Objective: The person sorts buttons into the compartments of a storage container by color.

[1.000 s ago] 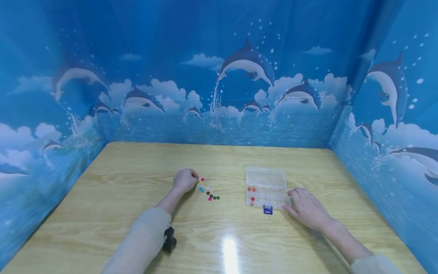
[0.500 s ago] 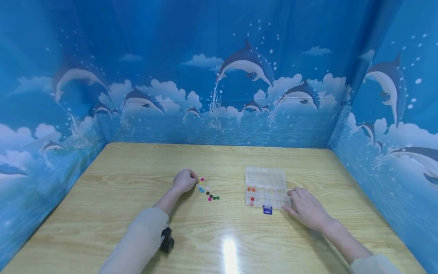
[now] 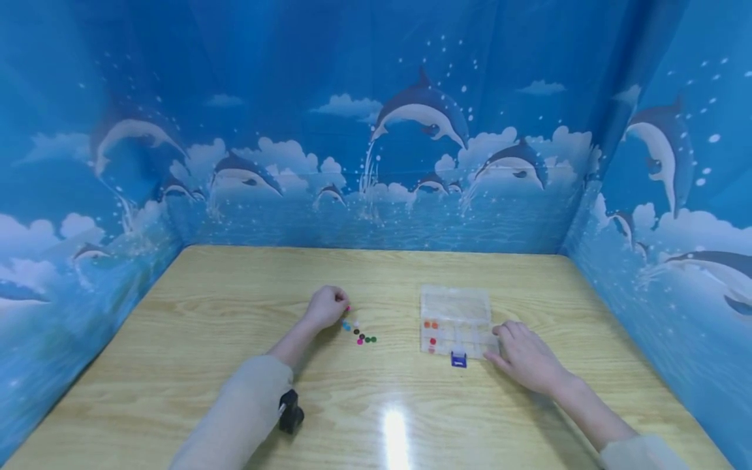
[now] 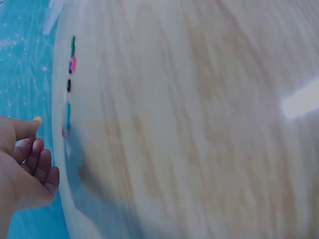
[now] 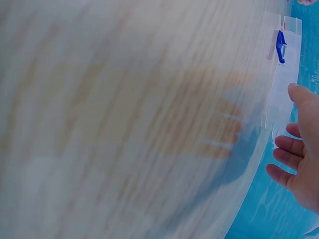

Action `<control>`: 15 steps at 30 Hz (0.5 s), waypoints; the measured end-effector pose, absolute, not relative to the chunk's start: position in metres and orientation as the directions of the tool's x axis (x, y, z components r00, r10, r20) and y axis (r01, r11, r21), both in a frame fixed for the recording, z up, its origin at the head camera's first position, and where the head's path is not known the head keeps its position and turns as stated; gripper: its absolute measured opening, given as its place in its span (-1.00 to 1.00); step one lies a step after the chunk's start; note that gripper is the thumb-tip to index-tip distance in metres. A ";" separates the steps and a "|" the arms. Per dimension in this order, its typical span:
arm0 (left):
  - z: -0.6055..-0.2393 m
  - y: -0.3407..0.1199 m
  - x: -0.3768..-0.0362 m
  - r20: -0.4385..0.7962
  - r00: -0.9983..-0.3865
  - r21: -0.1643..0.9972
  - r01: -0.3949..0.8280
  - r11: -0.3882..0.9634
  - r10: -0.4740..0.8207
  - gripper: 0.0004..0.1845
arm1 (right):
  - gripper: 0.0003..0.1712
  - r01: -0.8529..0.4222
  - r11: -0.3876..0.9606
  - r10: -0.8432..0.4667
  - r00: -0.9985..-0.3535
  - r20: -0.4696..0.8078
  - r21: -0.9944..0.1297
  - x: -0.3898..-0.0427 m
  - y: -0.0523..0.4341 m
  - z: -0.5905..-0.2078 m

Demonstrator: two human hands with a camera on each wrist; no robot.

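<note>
Yellow disc (image 4: 38, 120) pinched at fingertips of L hand (image 3: 326, 307), its other fingers curled in below, seen in L wrist view; in head view the disc is too hidden to make out. Clock dirs are per head view, 12 = far table edge. Just beside those fingertips, approx 3 to 4 o'clock: pink disc (image 3: 349, 308), partly covered. Further out at 5 o'clock, loose trail on table: blue discs (image 3: 347, 328), white disc (image 3: 356, 324), 2 black discs (image 3: 356, 332), 2nd pink disc (image 3: 360, 342), 2 green discs (image 3: 373, 339) at the trail's end.

R hand (image 3: 525, 356) has thumb & index apart, other fingers loosely bent w/ gaps btwn; tips at 3 to 4 o'clock edge of clear plastic box (image 3: 470, 334), can't tell if pressing. Box sits at 3 o'clock from L hand, well apart; lid (image 3: 455, 303) open toward 12, blue latch (image 3: 459, 360) at 6. Inside: 2 orange discs (image 3: 435, 324) at 9 o'clock, red disc (image 3: 433, 341) at 8, paler red disc (image 3: 431, 349) just below it.

Beyond: wood-grain table (image 3: 235, 274), pale L sleeve (image 3: 241, 405) w/ black device (image 3: 290, 411), blue dolphin backdrop (image 3: 294, 78) round 9, 12 & 3 o'clock
</note>
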State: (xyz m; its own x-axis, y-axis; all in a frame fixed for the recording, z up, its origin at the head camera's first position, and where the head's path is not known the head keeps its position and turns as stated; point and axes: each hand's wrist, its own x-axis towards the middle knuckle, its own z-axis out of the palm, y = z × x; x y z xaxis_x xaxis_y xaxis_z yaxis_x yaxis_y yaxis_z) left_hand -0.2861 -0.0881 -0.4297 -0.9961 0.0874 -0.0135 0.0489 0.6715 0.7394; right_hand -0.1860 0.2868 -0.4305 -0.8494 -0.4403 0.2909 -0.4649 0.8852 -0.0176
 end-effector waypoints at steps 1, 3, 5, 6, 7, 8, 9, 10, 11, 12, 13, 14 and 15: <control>-0.428 -0.085 -0.286 -0.017 -0.996 0.755 0.046 0.654 0.090 -0.94 | -0.49 -0.467 0.884 -0.442 -0.847 0.295 -0.019 -0.186 0.287 -0.431; -0.426 -0.079 -0.285 -0.030 -0.995 0.778 0.038 0.628 0.097 -0.93 | -0.50 -0.470 0.882 -0.442 -0.846 0.298 -0.026 -0.186 0.287 -0.431; -0.425 -0.073 -0.284 -0.037 -0.994 0.789 0.034 0.613 0.104 -0.93 | -0.50 -0.466 0.884 -0.439 -0.849 0.293 -0.027 -0.186 0.287 -0.432; -0.425 -0.071 -0.284 -0.042 -0.994 0.792 0.030 0.610 0.103 -0.93 | -0.49 -0.462 0.887 -0.436 -0.853 0.288 -0.024 -0.185 0.287 -0.433; -0.424 -0.068 -0.284 -0.049 -0.993 0.795 0.025 0.606 0.105 -0.92 | -0.49 -0.458 0.889 -0.434 -0.854 0.286 -0.019 -0.185 0.287 -0.433; -0.423 -0.066 -0.284 -0.053 -0.993 0.798 0.024 0.603 0.109 -0.92 | -0.48 -0.453 0.891 -0.431 -0.856 0.284 -0.014 -0.185 0.287 -0.433; -0.422 -0.064 -0.283 -0.053 -0.992 0.798 0.026 0.601 0.114 -0.91 | -0.48 -0.446 0.895 -0.426 -0.859 0.283 -0.007 -0.185 0.287 -0.434; -0.422 -0.062 -0.283 -0.056 -0.991 0.805 0.025 0.593 0.118 -0.92 | -0.47 -0.443 0.897 -0.424 -0.859 0.286 -0.002 -0.185 0.287 -0.433; -0.421 -0.060 -0.283 -0.055 -0.991 0.810 0.028 0.586 0.124 -0.92 | -0.47 -0.437 0.899 -0.420 -0.861 0.288 0.004 -0.186 0.287 -0.433; -0.419 -0.059 -0.282 -0.055 -0.990 0.816 0.029 0.578 0.128 -0.92 | -0.46 -0.432 0.902 -0.416 -0.862 0.290 0.008 -0.186 0.287 -0.432; -0.418 -0.057 -0.282 -0.052 -0.990 0.821 0.034 0.570 0.134 -0.92 | -0.47 -0.431 0.902 -0.414 -0.862 0.293 0.008 -0.186 0.287 -0.432; -0.417 -0.056 -0.281 -0.048 -0.989 0.825 0.039 0.564 0.138 -0.92 | -0.47 -0.430 0.903 -0.413 -0.862 0.294 0.008 -0.186 0.287 -0.431; -0.416 -0.054 -0.280 -0.046 -0.989 0.829 0.041 0.558 0.142 -0.92 | -0.47 -0.429 0.903 -0.413 -0.862 0.295 0.009 -0.186 0.287 -0.430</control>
State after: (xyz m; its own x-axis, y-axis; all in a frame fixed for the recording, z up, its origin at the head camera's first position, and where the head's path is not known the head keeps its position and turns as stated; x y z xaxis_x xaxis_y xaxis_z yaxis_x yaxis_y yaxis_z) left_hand -0.2803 -0.0542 -0.4155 -0.9888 0.1416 -0.0463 0.0412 0.5581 0.8287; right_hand -0.1863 0.2866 -0.4301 -0.8617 -0.4126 0.2952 -0.4294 0.9030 0.0087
